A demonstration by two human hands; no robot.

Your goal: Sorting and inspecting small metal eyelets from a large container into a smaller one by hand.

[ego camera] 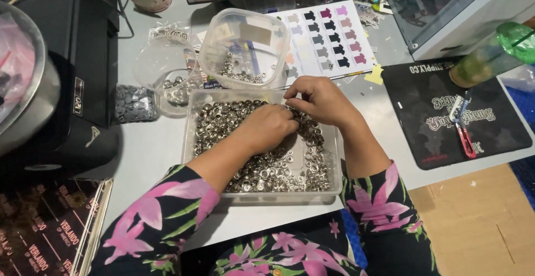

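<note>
Here, hands (295,114) amid shiny round metal snaps (267,170).

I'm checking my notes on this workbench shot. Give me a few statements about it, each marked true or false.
1. Both hands, the left hand and the right hand, are over the clear tray of silver metal rings. True.
2. The smaller clear tub behind the tray is packed full. False: only a thin layer of small metal parts lies on its bottom.
3. Red-handled snips lie on the black mat to the right. True.
4. The green bottle stands inside the tray. False: it is at the mat's far right edge.
</note>
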